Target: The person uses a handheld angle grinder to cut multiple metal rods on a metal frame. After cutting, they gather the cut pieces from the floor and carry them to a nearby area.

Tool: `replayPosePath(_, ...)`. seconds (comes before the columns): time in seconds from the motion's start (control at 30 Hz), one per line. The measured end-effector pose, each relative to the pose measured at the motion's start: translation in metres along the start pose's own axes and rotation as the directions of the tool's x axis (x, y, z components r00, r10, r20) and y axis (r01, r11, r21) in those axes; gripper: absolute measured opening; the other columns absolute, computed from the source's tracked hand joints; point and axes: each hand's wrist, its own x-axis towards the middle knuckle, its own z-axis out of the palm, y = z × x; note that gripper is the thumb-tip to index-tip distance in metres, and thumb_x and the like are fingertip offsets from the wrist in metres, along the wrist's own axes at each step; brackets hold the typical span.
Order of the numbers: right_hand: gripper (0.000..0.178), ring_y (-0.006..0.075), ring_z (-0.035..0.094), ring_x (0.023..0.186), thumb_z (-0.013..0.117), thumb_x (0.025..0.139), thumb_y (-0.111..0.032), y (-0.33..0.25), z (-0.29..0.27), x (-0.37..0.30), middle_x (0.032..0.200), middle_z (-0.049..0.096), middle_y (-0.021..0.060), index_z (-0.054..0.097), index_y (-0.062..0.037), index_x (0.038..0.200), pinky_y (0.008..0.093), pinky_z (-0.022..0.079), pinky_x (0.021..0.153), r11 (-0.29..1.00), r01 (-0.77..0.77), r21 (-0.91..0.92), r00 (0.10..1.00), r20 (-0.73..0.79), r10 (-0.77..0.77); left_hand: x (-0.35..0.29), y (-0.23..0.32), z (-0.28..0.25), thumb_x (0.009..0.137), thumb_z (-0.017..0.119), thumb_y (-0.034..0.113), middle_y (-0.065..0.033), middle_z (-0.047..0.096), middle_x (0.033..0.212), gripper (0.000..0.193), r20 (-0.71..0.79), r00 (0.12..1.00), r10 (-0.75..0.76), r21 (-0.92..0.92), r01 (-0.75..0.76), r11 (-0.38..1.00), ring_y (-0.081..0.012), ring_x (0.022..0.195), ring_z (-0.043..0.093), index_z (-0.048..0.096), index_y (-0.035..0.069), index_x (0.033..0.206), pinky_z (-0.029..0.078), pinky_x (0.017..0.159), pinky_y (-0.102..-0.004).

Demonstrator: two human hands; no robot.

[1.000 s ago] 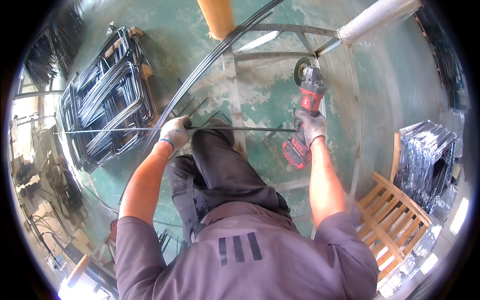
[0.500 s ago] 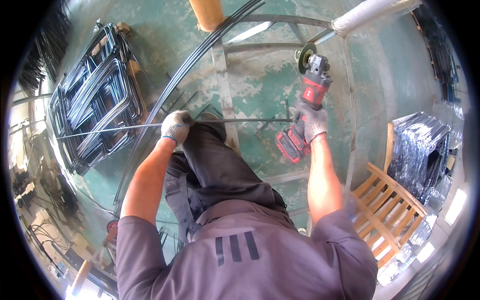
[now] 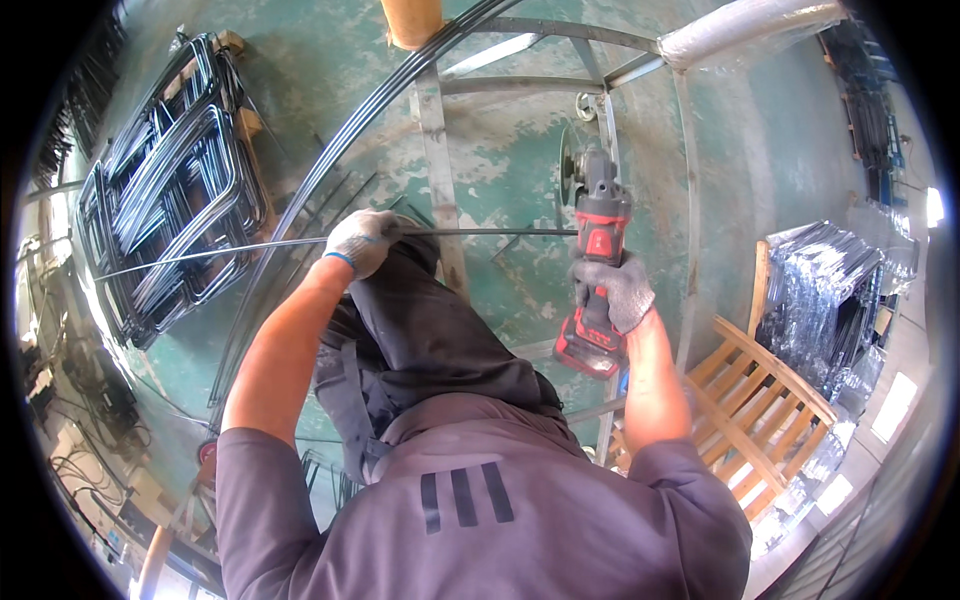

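Observation:
My left hand, in a light work glove, is closed around a long thin metal rod above my bent knee. The rod runs sideways across the view, its right end reaching the angle grinder. My right hand, in a grey glove, grips the red and black cordless angle grinder by its handle. At the tool's far end the disc stands edge-on, just beyond the rod's right end; whether they touch I cannot tell. The battery sits at the near end.
A bundle of long rods curves past my left hand. Bent metal frames are stacked at left. Ahead stands a metal frame with a wrapped roller. A wooden pallet and wrapped rods lie at right.
The grinder has come nearer to me and slightly left, its head now close to the rod's right end. My left hand still holds the rod, having shifted little.

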Motion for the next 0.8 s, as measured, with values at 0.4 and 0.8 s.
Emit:
replayPosePath(0.4, 0.024, 0.0176, 0.067, 0.062, 0.077, 0.093, -0.008, 0.052, -0.003, -0.021, 0.085, 0.071, 0.0096, 0.07, -0.0008, 0.114, 0.0334, 0.058, 0.057, 0.908, -0.277, 0.314, 0.961, 0.103, 0.257, 0.013, 0.01, 0.019, 0.095, 0.068, 0.013, -0.0185, 0.076, 0.109, 0.016, -0.21, 0.976, 0.05, 0.072, -0.036, 0.997, -0.043, 0.114, 0.072, 0.082, 0.015, 0.101, 0.058, 0.097, -0.0517)
replayPosePath(0.8, 0.019, 0.0193, 0.065, 0.067, 0.067, 0.095, -0.007, 0.062, -0.014, -0.019, 0.087, 0.067, 0.0073, 0.068, -0.0034, 0.114, 0.0357, 0.055, 0.062, 0.892, -0.348, 0.288, 0.934, 0.193, 0.302, 0.009, 0.013, 0.025, 0.095, 0.069, 0.017, -0.0182, 0.078, 0.107, 0.014, -0.28, 0.958, 0.061, 0.109, -0.031, 0.994, -0.0423, 0.112, 0.072, 0.082, 0.014, 0.099, 0.059, 0.098, -0.052)
